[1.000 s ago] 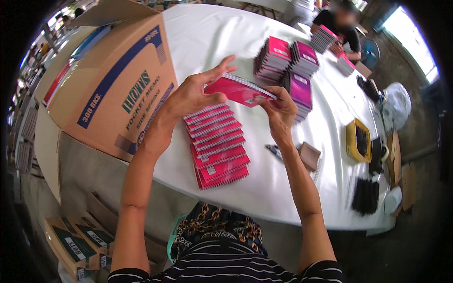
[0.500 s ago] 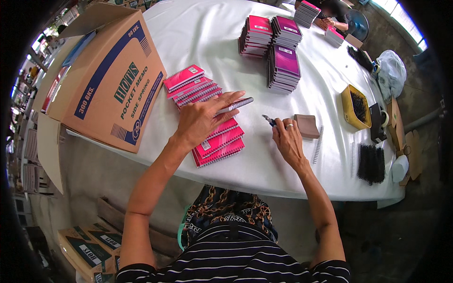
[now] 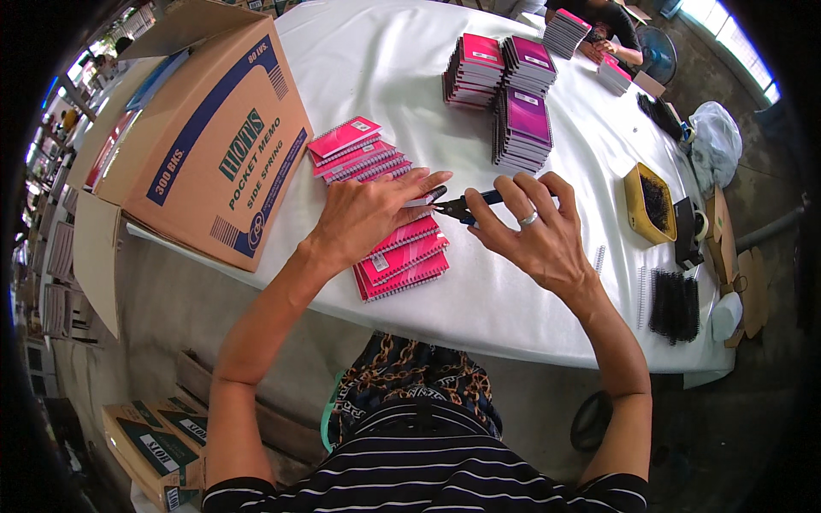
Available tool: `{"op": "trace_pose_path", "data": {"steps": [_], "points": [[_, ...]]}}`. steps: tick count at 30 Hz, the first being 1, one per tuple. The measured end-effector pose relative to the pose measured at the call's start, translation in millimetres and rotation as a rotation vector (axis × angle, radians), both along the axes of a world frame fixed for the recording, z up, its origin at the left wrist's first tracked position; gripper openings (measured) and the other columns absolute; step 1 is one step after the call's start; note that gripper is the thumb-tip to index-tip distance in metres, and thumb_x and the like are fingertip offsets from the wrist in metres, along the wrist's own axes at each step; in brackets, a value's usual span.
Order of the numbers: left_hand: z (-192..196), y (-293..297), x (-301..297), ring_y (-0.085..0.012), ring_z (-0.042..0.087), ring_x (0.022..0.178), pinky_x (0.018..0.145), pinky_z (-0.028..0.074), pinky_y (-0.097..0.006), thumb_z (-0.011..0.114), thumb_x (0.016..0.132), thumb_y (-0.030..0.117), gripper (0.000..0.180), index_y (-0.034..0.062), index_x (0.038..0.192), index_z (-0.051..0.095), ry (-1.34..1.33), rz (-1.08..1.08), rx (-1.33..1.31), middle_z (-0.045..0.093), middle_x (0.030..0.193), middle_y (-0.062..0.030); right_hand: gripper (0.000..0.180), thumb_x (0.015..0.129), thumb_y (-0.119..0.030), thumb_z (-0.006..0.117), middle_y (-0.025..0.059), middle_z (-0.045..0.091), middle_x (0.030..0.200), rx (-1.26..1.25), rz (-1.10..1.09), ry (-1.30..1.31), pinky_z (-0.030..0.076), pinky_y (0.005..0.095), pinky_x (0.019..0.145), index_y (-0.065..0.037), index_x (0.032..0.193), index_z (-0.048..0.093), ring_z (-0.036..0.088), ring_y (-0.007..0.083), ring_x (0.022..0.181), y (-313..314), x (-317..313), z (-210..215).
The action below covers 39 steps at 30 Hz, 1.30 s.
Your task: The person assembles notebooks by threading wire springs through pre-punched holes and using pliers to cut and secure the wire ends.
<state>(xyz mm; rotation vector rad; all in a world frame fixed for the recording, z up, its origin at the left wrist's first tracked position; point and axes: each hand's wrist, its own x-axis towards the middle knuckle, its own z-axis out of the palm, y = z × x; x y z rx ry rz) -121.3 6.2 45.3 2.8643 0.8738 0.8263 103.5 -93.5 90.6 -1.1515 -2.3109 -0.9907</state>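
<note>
A fanned row of pink spiral notebooks (image 3: pixel 400 255) lies on the white table (image 3: pixel 376 60). My left hand (image 3: pixel 368 214) rests on top of the row, pinching the corner of a notebook between thumb and fingers. My right hand (image 3: pixel 534 231) holds blue-handled pliers (image 3: pixel 466 205), whose tip meets the spiral at the notebook corner under my left fingers.
A large open cardboard box (image 3: pixel 214 145) stands at the left. Stacks of pink and purple notebooks (image 3: pixel 513 94) sit further back. A yellow tray (image 3: pixel 650 203), black spiral coils (image 3: pixel 676 303) and a white bag (image 3: pixel 714 141) lie at the right. Another person (image 3: pixel 603 26) works at the far end.
My right hand has picked up the pliers from the table and brought them to the notebook. My left hand has laid the notebook down on the fanned row.
</note>
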Motion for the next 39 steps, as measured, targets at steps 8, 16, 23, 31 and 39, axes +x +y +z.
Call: {"op": "trace_pose_path", "data": {"steps": [8, 16, 23, 31, 39], "points": [[-2.9, -9.7, 11.4, -0.0264, 0.071, 0.083, 0.06, 0.057, -0.034, 0.063, 0.092, 0.032, 0.043, 0.0264, 0.134, 0.057, -0.327, 0.192, 0.001, 0.07, 0.11, -0.0041, 0.033, 0.081, -0.023, 0.075, 0.0092, 0.06, 0.091, -0.288, -0.087, 0.589, 0.048, 0.0391, 0.071, -0.01, 0.109, 0.065, 0.06, 0.0264, 0.079, -9.1, -21.6, 2.7], [-7.2, -19.5, 20.9, -0.0312, 0.066, 0.103, 0.085, 0.057, -0.038, 0.068, 0.088, 0.019, 0.05, 0.0175, 0.137, 0.054, -0.577, 0.136, 0.027, 0.064, 0.123, -0.0084, 0.028, 0.087, -0.02, 0.07, 0.0134, 0.062, 0.086, -0.535, -0.068, 0.922, 0.05, 0.0386, 0.065, -0.007, 0.111, 0.065, 0.063, 0.0289, 0.071, -12.5, -42.4, -4.7], [-8.0, -17.7, 21.0, -0.0316, 0.066, 0.103, 0.086, 0.057, -0.039, 0.067, 0.089, 0.018, 0.049, 0.0162, 0.137, 0.054, -0.579, 0.16, 0.029, 0.064, 0.124, -0.0104, 0.029, 0.086, -0.02, 0.071, 0.0118, 0.06, 0.085, -0.585, -0.086, 0.951, 0.049, 0.0383, 0.065, -0.007, 0.111, 0.064, 0.061, 0.0274, 0.071, -13.6, -43.4, -9.1], [-5.3, -16.1, 18.8, -0.031, 0.067, 0.101, 0.084, 0.057, -0.039, 0.066, 0.089, 0.019, 0.048, 0.0146, 0.136, 0.054, -0.601, 0.163, 0.001, 0.062, 0.126, -0.0111, 0.032, 0.084, -0.02, 0.072, 0.0097, 0.058, 0.093, -0.323, -0.062, 0.783, 0.047, 0.0385, 0.071, -0.008, 0.112, 0.063, 0.059, 0.0254, 0.079, -7.7, -53.4, -13.8], [-11.6, -14.3, 13.0, -0.0321, 0.065, 0.106, 0.081, 0.056, -0.037, 0.067, 0.089, 0.019, 0.045, 0.0122, 0.133, 0.058, -0.492, 0.15, 0.086, 0.063, 0.126, -0.0097, 0.039, 0.103, -0.034, 0.046, 0.0026, 0.059, 0.07, -1.553, 0.022, 1.391, 0.045, 0.0258, 0.053, 0.0, 0.097, 0.064, 0.055, 0.0069, 0.06, 5.8, -19.6, 22.9]]}}
